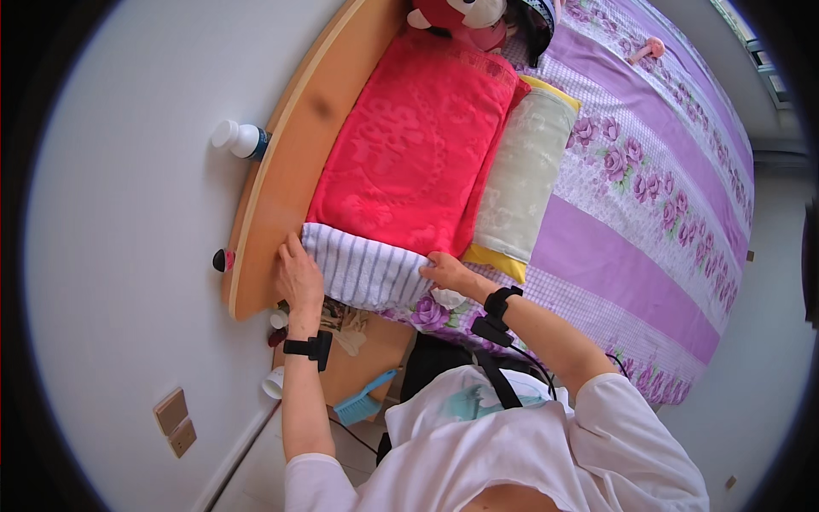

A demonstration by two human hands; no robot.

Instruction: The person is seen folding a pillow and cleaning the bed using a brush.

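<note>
A striped white and grey-blue terry cloth (365, 265) lies at the near end of a red towel-like cover (409, 147) with a raised floral pattern, against the wooden headboard (281, 166). My right hand (448, 274) pinches the cloth's right corner between thumb and fingers. At its left corner my left hand (299, 275) rests with fingertips at the cloth's edge, beside the headboard; whether they grip it is hidden. A pale green pillow (521, 173) with yellow ends lies right of the red cover.
A plush toy (464, 19) sits at the bed's head side, on purple floral bedding (601, 249). A white bottle (240, 139) stands behind the headboard. Below my left hand, a wooden bedside surface (339, 377) holds a blue brush (361, 403) and a white cup (274, 383). A pink massager-like object (649, 48) lies farther off.
</note>
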